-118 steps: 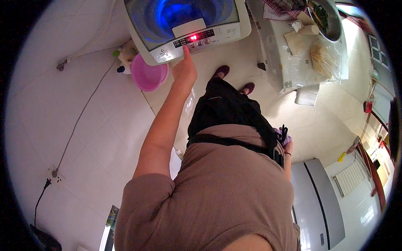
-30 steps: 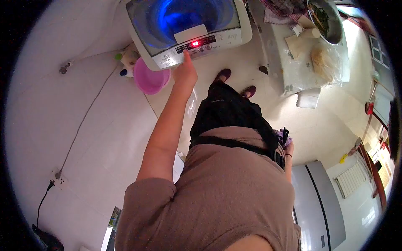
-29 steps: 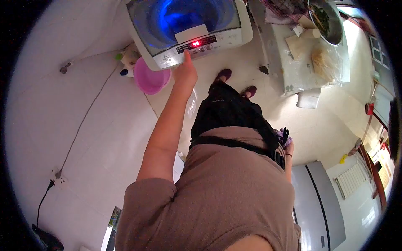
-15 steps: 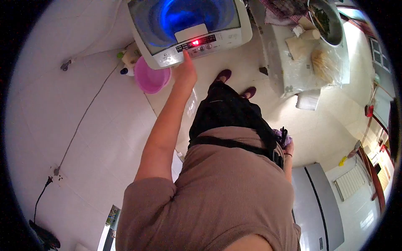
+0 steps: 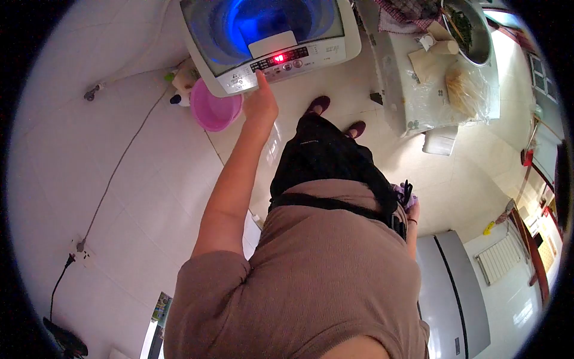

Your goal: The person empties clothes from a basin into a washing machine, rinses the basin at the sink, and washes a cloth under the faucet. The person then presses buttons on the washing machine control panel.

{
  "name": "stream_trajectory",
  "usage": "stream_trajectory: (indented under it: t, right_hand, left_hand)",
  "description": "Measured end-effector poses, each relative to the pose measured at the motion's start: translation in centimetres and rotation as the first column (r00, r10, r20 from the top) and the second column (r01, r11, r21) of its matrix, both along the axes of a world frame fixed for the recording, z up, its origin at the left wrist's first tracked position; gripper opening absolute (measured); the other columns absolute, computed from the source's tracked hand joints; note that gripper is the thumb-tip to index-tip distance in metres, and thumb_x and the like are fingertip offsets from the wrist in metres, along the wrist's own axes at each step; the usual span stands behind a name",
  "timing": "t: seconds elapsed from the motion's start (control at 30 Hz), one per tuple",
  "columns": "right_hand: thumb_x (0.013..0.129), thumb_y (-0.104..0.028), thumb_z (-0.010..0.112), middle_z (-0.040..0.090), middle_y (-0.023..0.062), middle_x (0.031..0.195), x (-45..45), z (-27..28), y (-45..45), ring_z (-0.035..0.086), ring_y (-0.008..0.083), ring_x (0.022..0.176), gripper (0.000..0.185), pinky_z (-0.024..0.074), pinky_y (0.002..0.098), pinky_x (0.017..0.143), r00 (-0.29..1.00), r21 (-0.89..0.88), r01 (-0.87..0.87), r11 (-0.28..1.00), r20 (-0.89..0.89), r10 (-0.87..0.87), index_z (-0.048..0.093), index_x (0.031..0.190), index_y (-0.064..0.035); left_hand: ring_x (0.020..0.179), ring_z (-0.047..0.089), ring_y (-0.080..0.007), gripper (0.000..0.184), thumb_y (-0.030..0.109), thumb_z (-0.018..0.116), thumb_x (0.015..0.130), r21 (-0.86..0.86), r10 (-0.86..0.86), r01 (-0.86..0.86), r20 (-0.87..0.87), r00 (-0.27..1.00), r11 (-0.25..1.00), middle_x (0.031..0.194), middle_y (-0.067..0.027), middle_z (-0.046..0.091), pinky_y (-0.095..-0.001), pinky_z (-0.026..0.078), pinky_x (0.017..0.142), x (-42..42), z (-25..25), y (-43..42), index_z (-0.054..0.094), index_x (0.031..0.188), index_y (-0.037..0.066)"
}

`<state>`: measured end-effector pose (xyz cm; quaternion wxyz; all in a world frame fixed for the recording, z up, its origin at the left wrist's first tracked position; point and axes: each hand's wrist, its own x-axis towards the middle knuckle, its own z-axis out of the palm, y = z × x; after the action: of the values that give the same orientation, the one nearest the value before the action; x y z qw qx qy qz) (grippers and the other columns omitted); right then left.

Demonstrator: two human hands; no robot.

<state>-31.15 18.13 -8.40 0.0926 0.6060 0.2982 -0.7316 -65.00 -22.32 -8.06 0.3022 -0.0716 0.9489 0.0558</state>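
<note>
My left hand (image 5: 261,107) reaches to the control panel (image 5: 280,62) of a top-loading washing machine (image 5: 335,58). Its index finger is stretched out, with the tip at the buttons on the panel's left part; the hand holds nothing. Red digits glow on the panel, and blue light fills the drum behind the clear lid. Low at my right side, my right hand (image 5: 413,210) is closed around a crumpled light purple bundle (image 5: 402,192). Black cord or strap shows beside it; my body hides part of this hand.
A pink basin (image 5: 213,109) stands left of the washer, near bottles (image 5: 179,99). On the right, a covered table (image 5: 412,107) carries a metal bowl (image 5: 482,55) of greens and a plastic bag (image 5: 465,96). A grey fridge (image 5: 466,281) stands lower right; a cord (image 5: 122,161) hangs along the wall.
My left index fingertip has shifted slightly left along the panel's buttons. My right hand still grips the purple bundle, and the view has moved only a little.
</note>
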Motion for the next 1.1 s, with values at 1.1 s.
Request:
stream_trajectory:
  t: [1.1]
  right_hand:
    - [0.083, -0.020, 0.043, 0.060, 0.0097, 0.087, -1.6, 0.7, -1.2, 0.059, 0.0223, 0.075, 0.024, 0.0499, 0.0332, 0.065, 0.999, 0.077, 0.031, 0.997, 0.013, -0.032, 0.056, 0.093, -0.0022]
  left_hand:
    - [0.091, 0.055, -0.0355, 0.064, 0.008, 0.041, 0.078, -0.020, -0.005, 0.003, -0.096, 0.995, 1.000, 0.105, -0.0222, 0.053, -0.0425, 0.044, 0.076, -0.1, -0.8, -1.3, 0.007, 0.132, 0.004]
